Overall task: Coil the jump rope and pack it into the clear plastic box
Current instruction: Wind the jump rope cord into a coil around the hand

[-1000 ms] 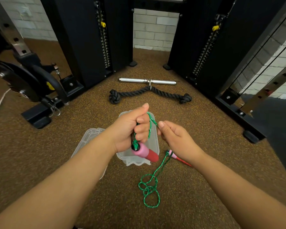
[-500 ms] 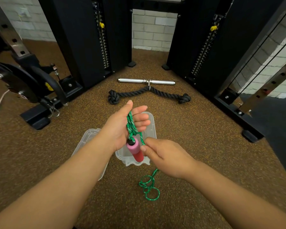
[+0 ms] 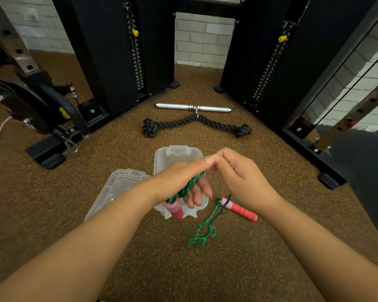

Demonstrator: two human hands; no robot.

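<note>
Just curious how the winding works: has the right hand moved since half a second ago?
Yes. The right hand has swung up and away from the person, from the clear box's near end toward its far end.

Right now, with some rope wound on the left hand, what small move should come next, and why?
Probably one more wrap: the right hand brings the green rope around the left hand again, because loose rope and the second handle lie on the floor.

The left hand (image 3: 179, 177) hides much of the clear box (image 3: 177, 153), motion blurs both hands' touching fingers (image 3: 212, 160), and the right hand (image 3: 242, 179) conceals any rope it pinches.
</note>
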